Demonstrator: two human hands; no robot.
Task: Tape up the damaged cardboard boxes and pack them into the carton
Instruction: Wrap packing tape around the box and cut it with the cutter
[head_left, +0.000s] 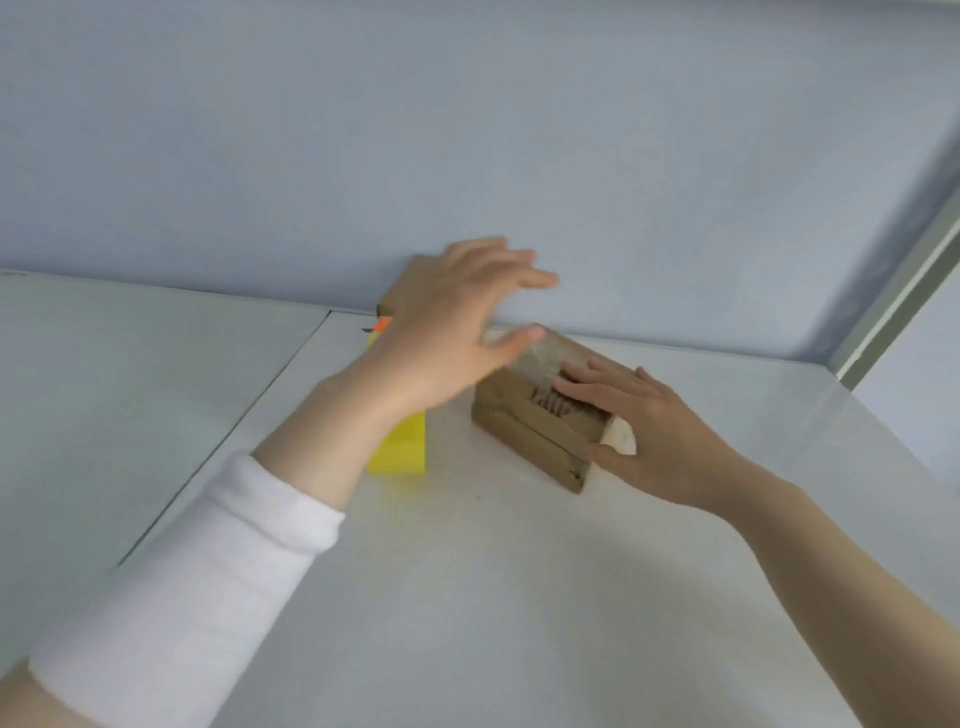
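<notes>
Wall (467, 130) of plain pale blue fills the upper half of the view, with a grey-green upright strip (904, 296) at its right edge. Below it lies a white, smooth table (493, 597), split by a dark straight seam (223, 441) running from the near left toward the wall.

The left forearm wears a white knitted sleeve (197, 587) pushed back from the wrist. The left hand (457, 322) hangs above the table with its fingers spread and straight, grasping nothing. It is blurred, and its thumb tip sits at the far end of the box; whether it touches cannot be told.

The right hand (654, 431), on a bare arm, lies flat on the small brown cardboard box with a torn, ragged top (524, 421). Its straight fingers rest across the tear and its thumb lies along the near right end, so it presses rather than clasps. A pale patch shows at that corner under the hand; what it is cannot be told. This box sits on the table right of centre, angled, close to the wall.

A second brown cardboard box (410, 286) stands against the wall, mostly hidden behind the left hand. A bright yellow rectangular block (402, 447) lies on the table just left of the torn box, partly under the left wrist, with a small orange tip (382, 326) at its far end.
</notes>
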